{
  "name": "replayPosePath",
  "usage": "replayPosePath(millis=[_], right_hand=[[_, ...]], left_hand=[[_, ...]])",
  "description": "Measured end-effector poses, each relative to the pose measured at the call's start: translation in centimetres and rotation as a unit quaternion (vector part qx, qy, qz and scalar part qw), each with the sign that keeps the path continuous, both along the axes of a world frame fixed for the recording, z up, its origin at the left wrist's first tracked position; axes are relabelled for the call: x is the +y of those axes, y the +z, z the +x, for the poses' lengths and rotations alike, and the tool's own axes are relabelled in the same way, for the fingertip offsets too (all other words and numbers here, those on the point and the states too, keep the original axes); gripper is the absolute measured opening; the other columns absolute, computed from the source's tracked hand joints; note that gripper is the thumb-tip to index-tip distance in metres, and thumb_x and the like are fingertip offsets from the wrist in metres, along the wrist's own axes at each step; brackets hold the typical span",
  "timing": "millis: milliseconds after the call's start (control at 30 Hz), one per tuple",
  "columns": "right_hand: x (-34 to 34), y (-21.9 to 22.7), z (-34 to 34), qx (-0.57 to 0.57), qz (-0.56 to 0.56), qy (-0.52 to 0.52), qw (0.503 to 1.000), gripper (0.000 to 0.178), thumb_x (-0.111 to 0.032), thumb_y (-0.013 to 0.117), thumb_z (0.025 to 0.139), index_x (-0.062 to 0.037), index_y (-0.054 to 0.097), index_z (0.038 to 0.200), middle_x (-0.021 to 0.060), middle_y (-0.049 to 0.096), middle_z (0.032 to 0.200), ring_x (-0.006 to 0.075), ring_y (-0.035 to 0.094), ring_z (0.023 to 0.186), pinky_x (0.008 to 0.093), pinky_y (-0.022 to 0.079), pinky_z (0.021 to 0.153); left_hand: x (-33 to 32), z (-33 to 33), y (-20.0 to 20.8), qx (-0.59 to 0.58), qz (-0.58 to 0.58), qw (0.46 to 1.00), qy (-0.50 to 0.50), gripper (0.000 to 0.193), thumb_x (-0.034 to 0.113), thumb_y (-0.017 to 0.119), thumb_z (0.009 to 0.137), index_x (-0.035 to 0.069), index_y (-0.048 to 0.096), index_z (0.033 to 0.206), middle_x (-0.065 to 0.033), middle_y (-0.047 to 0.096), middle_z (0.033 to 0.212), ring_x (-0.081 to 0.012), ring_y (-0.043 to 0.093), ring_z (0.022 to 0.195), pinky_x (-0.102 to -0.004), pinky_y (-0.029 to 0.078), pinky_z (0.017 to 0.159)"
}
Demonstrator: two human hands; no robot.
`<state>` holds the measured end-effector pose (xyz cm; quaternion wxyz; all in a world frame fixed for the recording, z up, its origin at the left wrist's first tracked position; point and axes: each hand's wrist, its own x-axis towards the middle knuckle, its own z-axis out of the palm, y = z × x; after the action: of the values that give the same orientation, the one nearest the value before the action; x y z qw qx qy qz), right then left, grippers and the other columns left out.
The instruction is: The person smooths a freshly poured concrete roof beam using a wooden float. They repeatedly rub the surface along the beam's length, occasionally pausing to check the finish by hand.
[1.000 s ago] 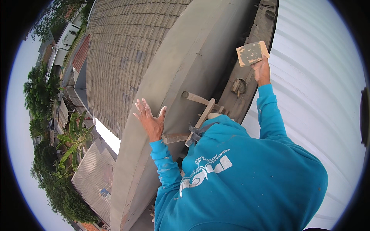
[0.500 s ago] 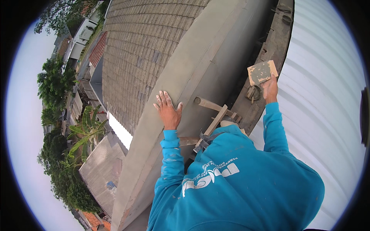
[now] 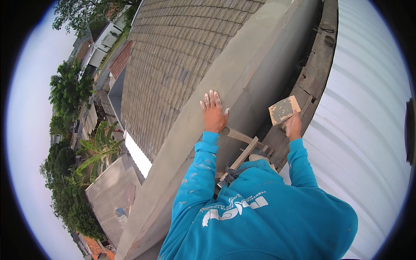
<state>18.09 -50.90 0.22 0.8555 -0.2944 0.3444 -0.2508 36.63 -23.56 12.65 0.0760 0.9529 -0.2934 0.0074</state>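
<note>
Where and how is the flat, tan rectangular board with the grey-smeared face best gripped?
Probably by its near right corner, coming from the person's side, where the bare right hand holds it: the flat board offers an edge there, leaving its smeared face largely uncovered. Its underside is hidden.

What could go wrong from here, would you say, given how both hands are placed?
The tan block, smeared grey and held near one corner by the right hand, could slip and might drop into the dark gap beside the plank.
The left hand appears to lie flat on the grey ledge; it could mark the surface if that is damp, which I cannot tell.
</note>
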Motion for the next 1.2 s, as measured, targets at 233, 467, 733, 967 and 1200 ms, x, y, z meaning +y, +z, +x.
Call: replayPosePath(millis=[233, 467, 733, 967, 1200], right_hand=[[0.1, -0.8, -0.3, 0.010, 0.006, 0.006, 1.000, 0.055, -0.040, 0.046, 0.105, -0.0017, 0.040, 0.145, 0.0131, 0.049, 0.147, 0.0281, 0.049, 0.135, 0.0531, 0.038, 0.112], [-0.5, -2.3, -1.3, 0.088, -0.011, -0.005, 0.996, 0.054, -0.039, 0.045, 0.105, -0.0003, 0.042, 0.143, 0.0157, 0.051, 0.146, 0.0300, 0.051, 0.134, 0.0514, 0.039, 0.110], [-1.0, -1.7, -1.2, 0.132, -0.018, 0.006, 0.991, 0.055, -0.039, 0.045, 0.105, -0.0003, 0.042, 0.144, 0.0158, 0.051, 0.146, 0.0306, 0.052, 0.133, 0.0516, 0.038, 0.111], [0.7, -4.1, 2.2, 0.114, -0.044, 0.057, 0.991, 0.056, -0.037, 0.048, 0.104, -0.0009, 0.039, 0.146, 0.0143, 0.047, 0.146, 0.0324, 0.047, 0.135, 0.0545, 0.031, 0.114], [4.1, -4.3, 4.1, 0.128, -0.088, 0.173, 0.972, 0.056, -0.040, 0.046, 0.105, -0.0015, 0.041, 0.145, 0.0138, 0.049, 0.142, 0.0303, 0.050, 0.129, 0.0524, 0.034, 0.113]], left_hand=[[-0.9, 0.5, -0.4, 0.000, -0.021, 0.997, -0.068, 0.083, 0.034, 0.066, 0.093, 0.004, 0.024, 0.159, -0.0127, 0.021, 0.166, -0.0365, 0.018, 0.153, -0.0586, 0.013, 0.124], [6.4, 0.1, -1.5, 0.004, -0.014, 1.000, 0.003, 0.087, 0.032, 0.071, 0.089, 0.005, 0.026, 0.158, -0.0126, 0.022, 0.166, -0.0344, 0.019, 0.154, -0.0583, 0.013, 0.123], [11.8, -3.7, 1.1, 0.021, -0.014, 0.997, 0.078, 0.093, 0.032, 0.075, 0.086, 0.004, 0.024, 0.158, -0.0151, 0.019, 0.167, -0.0356, 0.016, 0.154, -0.0605, 0.012, 0.123], [15.8, -7.2, -1.3, -0.003, -0.024, 0.990, 0.141, 0.093, 0.034, 0.074, 0.087, 0.005, 0.022, 0.159, -0.0141, 0.021, 0.166, -0.0355, 0.019, 0.153, -0.0597, 0.015, 0.123], [17.6, -9.4, -2.1, -0.009, 0.005, 0.980, 0.199, 0.088, 0.033, 0.071, 0.089, 0.006, 0.024, 0.158, -0.0102, 0.022, 0.166, -0.0299, 0.021, 0.153, -0.0584, 0.013, 0.124]])
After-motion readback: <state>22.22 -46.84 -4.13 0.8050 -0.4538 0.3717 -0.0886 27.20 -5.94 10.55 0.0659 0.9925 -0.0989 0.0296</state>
